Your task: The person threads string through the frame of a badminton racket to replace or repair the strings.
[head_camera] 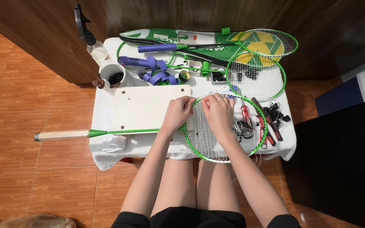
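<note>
Towel-covered table [106,156] — L hand [177,113] & R hand [219,113] palms down, each grip pinched on green racket [216,159] strings.

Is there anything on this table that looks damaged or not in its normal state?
Yes. The green racket under both hands has loose, unevenly spaced strings, and its wooden handle is bare, without grip wrap. Unwound purple grip tape lies tangled near the white cup.

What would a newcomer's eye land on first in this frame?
Both hands, the left hand and right hand, pinch strings at the top of a green racket head lying on the white-clothed table, its bare wooden handle sticking out to the left. Behind it, more green rackets are piled at the table's far edge, with red-handled pliers just right of the hands.
</note>
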